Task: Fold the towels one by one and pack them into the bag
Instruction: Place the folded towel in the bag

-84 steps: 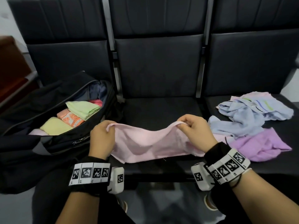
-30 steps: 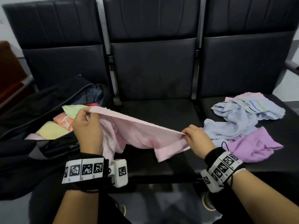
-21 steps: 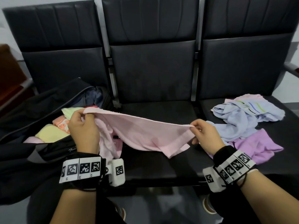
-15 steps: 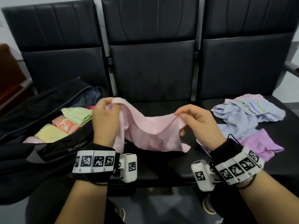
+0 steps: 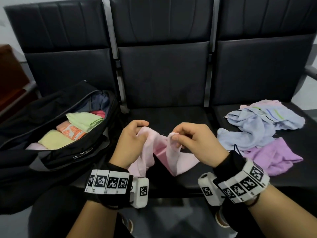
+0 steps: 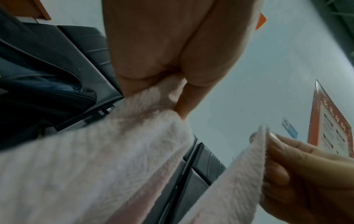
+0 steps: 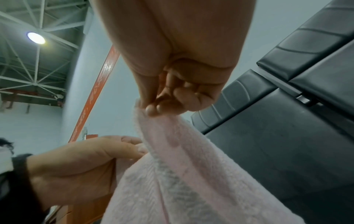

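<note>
Pinching the pink towel (image 5: 173, 157) at two top corners: left hand (image 5: 132, 143), right hand (image 5: 195, 143). Soft, light, limp; corners give best control.

The head camera looks forward and down over the seats (image 5: 161, 138). Each wrist camera sits very close under its palm, tilted upward toward wall and, seemingly, ceiling. All three share the pink towel (image 5: 173, 157) and both hands.
</note>
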The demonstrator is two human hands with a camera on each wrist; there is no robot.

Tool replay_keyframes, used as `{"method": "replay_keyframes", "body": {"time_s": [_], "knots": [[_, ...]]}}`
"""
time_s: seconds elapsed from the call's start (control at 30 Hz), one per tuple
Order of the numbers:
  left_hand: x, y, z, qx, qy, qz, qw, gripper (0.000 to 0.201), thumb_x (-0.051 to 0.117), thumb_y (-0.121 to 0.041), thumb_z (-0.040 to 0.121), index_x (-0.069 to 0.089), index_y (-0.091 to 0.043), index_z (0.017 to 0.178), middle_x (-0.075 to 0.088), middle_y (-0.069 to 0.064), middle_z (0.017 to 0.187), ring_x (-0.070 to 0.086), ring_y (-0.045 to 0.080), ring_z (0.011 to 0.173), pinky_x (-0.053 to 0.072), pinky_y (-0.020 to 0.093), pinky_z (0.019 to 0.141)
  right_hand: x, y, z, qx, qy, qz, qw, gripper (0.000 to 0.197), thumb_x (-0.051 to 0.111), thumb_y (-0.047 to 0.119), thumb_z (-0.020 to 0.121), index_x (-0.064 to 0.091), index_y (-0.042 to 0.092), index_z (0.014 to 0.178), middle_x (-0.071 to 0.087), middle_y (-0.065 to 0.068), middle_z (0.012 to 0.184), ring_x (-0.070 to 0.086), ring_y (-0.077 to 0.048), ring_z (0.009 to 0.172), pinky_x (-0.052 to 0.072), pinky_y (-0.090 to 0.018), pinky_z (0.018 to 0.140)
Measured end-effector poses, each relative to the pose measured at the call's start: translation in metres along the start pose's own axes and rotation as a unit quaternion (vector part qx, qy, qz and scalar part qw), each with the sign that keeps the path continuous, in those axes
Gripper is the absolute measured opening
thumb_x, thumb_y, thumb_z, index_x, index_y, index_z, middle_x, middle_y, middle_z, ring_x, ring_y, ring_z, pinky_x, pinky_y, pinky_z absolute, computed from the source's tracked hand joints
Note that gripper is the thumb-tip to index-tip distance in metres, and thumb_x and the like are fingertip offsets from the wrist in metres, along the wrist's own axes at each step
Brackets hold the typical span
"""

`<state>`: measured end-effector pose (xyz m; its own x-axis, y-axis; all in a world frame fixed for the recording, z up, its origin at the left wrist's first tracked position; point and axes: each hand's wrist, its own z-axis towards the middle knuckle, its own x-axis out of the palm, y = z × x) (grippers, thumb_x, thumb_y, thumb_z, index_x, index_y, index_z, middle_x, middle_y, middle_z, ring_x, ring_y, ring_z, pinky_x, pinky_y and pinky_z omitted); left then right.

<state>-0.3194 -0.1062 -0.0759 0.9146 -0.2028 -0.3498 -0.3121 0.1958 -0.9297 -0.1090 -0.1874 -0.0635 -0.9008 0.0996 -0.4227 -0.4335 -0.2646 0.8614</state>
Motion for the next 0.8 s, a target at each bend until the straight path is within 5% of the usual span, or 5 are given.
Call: {"method": "replay_keyframes", "body": {"time_s": [0.17,0.23,0.33,0.4,0.8], "knots": [[-0.002,-0.006,-0.004,0.042,0.047,0.029,0.998,0.018,0.061,-0.007,0.091,0.069,-0.023,0.094,0.072,-0.012,0.082,0.064,-0.002,0.074,0.045,0.01,0.065,0.012,0.004,0.008,-0.038,0.013,-0.033,0.999,0.009,0.074,0.019,0.087,0.072,0.025,0.08,0.059,0.009,0.086,0.059,-0.009,0.073,0.043,-0.014,0.063],[-0.002,-0.007,-0.005,0.056,0.045,0.054,0.996,0.019,0.063,-0.007,0.091,0.071,-0.024,0.088,0.07,-0.015,0.083,0.062,-0.003,0.078,0.044,0.009,0.069,0.016,0.005,0.009,-0.051,0.023,-0.035,0.998,0.008,0.073,0.02,0.088,0.072,0.022,0.081,0.064,0.009,0.089,0.063,-0.01,0.082,0.046,-0.017,0.071],[-0.003,-0.006,-0.006,0.045,0.026,0.049,0.997,0.018,0.069,-0.009,0.088,0.076,-0.025,0.087,0.071,-0.007,0.093,0.066,0.005,0.093,0.052,0.024,0.084,0.021,0.007,0.008,-0.051,0.03,-0.028,0.998,0.004,0.074,0.023,0.088,0.074,0.022,0.084,0.07,0.011,0.084,0.067,-0.012,0.086,0.046,-0.015,0.075],[-0.003,-0.006,-0.008,0.042,0.023,0.028,0.998,0.013,0.073,-0.01,0.085,0.077,-0.022,0.089,0.074,-0.006,0.091,0.069,0.009,0.091,0.057,0.032,0.084,0.024,0.009,0.008,-0.057,0.03,-0.017,0.998,0.004,0.075,0.022,0.086,0.075,0.024,0.083,0.071,0.011,0.081,0.068,-0.011,0.083,0.046,-0.012,0.074],[0.004,-0.018,-0.018,0.063,0.108,-0.061,0.99,0.018,0.069,-0.002,0.089,0.074,-0.014,0.101,0.077,-0.001,0.098,0.073,0.012,0.095,0.056,0.022,0.084,0.029,0.004,0.012,-0.038,-0.044,-0.085,0.995,0.01,0.081,0.037,0.077,0.071,0.034,0.077,0.064,0.014,0.073,0.061,-0.01,0.077,0.049,-0.026,0.071]]}}
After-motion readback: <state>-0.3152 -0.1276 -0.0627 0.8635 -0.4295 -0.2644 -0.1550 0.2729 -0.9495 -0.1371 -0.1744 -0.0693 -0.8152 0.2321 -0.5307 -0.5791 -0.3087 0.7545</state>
